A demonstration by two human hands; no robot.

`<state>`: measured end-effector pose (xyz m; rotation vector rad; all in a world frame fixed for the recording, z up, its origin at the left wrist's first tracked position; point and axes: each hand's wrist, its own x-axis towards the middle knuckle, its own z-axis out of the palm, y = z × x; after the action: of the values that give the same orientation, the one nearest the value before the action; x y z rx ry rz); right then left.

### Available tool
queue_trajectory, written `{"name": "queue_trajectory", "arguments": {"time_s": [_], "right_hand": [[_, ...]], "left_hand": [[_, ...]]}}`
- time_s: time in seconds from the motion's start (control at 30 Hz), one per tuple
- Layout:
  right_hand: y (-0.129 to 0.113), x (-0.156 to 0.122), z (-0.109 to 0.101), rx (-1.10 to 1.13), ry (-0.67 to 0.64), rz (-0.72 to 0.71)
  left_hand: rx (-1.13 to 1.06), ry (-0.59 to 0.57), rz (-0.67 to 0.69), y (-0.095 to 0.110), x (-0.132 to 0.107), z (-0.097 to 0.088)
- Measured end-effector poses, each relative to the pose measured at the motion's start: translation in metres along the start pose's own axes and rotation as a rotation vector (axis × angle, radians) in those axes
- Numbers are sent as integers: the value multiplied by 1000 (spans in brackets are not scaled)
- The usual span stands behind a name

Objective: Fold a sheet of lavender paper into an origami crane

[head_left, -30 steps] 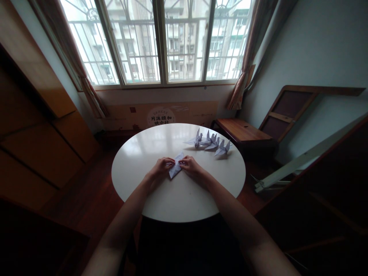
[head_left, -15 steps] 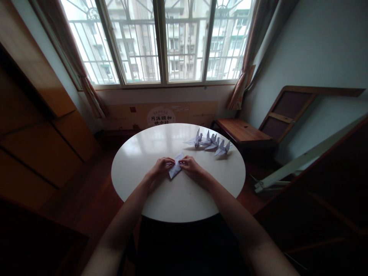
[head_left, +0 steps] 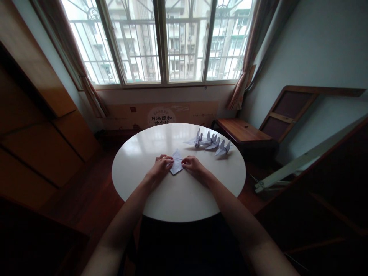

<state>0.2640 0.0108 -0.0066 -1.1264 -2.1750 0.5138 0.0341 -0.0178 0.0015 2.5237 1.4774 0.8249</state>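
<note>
A pale lilac folded paper (head_left: 176, 165), kite-shaped, lies flat on the round white table (head_left: 143, 153) between my hands. My left hand (head_left: 161, 165) pinches its left edge with curled fingers. My right hand (head_left: 192, 165) pinches its right corner, fingers closed. Three finished paper cranes (head_left: 211, 142) of the same lilac paper stand in a row at the table's far right, well away from both hands.
A wooden bench (head_left: 241, 132) stands right of the table, with a framed panel (head_left: 287, 111) leaning on the wall behind it. A printed cardboard box (head_left: 161, 115) sits under the barred window. Wooden cabinets (head_left: 43, 126) line the left side.
The folded paper has been turned and shifted slightly away from me; it now points up and down. Both hands moved a little apart and forward with it.
</note>
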Motion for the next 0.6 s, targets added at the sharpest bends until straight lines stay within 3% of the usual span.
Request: {"name": "queue_trajectory", "arguments": {"time_s": [0.3, 0.6], "right_hand": [[-6, 0, -3, -58, -48, 35], [-7, -1, -4, -80, -64, 46]], "left_hand": [[-181, -32, 43, -3, 3, 3], [-221, -41, 32, -2, 3, 0]]}}
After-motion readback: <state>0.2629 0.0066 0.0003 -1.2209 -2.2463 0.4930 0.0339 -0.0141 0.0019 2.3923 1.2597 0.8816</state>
